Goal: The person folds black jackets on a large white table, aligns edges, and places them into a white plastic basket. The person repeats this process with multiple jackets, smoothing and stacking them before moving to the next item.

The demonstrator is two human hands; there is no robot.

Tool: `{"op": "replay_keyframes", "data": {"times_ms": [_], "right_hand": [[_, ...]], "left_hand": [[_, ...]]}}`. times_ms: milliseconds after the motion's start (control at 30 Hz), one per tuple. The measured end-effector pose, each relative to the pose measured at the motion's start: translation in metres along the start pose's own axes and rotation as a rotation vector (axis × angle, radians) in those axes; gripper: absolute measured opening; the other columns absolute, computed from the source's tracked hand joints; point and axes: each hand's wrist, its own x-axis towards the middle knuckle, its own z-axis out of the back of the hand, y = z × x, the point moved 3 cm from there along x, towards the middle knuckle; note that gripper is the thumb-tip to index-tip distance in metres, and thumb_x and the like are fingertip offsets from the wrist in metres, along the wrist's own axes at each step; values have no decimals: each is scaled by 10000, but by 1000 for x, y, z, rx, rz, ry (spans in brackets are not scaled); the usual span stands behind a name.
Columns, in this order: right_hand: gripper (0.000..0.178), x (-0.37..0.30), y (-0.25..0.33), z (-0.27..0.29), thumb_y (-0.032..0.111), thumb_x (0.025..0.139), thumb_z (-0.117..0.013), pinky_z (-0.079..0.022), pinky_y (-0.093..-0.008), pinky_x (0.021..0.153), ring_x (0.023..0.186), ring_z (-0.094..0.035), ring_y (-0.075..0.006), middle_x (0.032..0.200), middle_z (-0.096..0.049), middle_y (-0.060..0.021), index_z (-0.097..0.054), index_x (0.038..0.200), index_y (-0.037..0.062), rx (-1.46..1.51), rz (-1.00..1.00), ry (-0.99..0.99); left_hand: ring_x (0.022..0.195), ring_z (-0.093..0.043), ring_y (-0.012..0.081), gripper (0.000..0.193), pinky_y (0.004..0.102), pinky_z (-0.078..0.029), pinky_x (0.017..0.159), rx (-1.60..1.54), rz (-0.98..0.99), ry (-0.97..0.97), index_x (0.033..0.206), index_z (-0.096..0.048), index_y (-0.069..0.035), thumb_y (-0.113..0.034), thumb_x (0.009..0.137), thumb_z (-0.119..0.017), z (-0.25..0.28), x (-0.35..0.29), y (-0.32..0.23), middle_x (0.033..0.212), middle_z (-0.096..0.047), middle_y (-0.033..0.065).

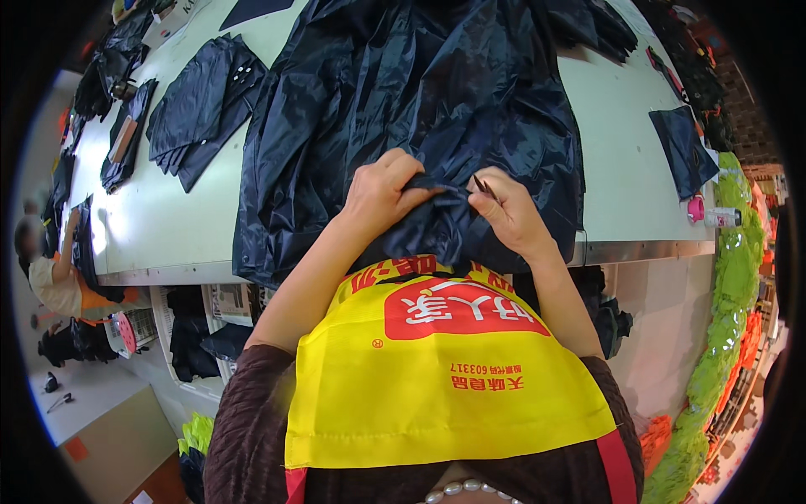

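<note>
A large, shiny dark navy garment (403,92) is spread over the table and hangs past its near edge toward me. My left hand (379,195) is closed on a gathered bit of its fabric, thumb and fingers pinched together. Close by on the right, my right hand (514,217) is closed too, with a small dark pointed tool (484,186) sticking out between thumb and fingers. Its lower part is hidden in the hand, so its exact kind does not show. A twisted strip of the fabric runs between both hands.
Stacked dark cut pieces (201,105) lie at the left of the pale table (617,151). On the right are a dark folded piece (682,151) and a clear bottle (722,217) with a pink cap. Another person (54,273) works at far left. Bright green material (729,311) lines the right side.
</note>
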Motion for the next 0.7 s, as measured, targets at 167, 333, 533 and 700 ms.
{"op": "replay_keyframes", "data": {"times_ms": [167,333,533,700], "right_hand": [[298,-10,18,-19,167,688,-773,-361,-219,559,621,-424,-68,689,-482,30,-530,804,37,442,-411,63],[201,-1,-20,5,-11,666,-619,-464,-317,605,645,-606,-264,755,-595,-209,-552,856,-8,-146,-273,-359],[142,5,13,-16,-12,673,-599,-466,-324,623,651,-598,-264,681,-547,-162,-527,795,3,215,-200,-491],[148,-10,41,-41,3,690,-633,-426,-362,545,611,-539,-286,669,-503,-122,-491,712,42,64,92,-269]], "left_hand": [[585,-542,206,209,281,-419,530,-6,155,-129,759,-550,-38,-141,716,-727,-17,5,6,681,-529,77],[674,-490,61,169,197,-382,604,-960,928,65,840,-560,-40,-136,781,-685,-48,-8,-5,754,-548,-33],[690,-498,96,224,234,-411,635,-367,298,87,819,-528,-50,66,667,-646,-27,-8,-24,741,-515,-3],[600,-335,117,215,207,-290,561,-155,208,-446,707,-378,-80,83,676,-514,-1,-3,26,658,-339,-25]]}}
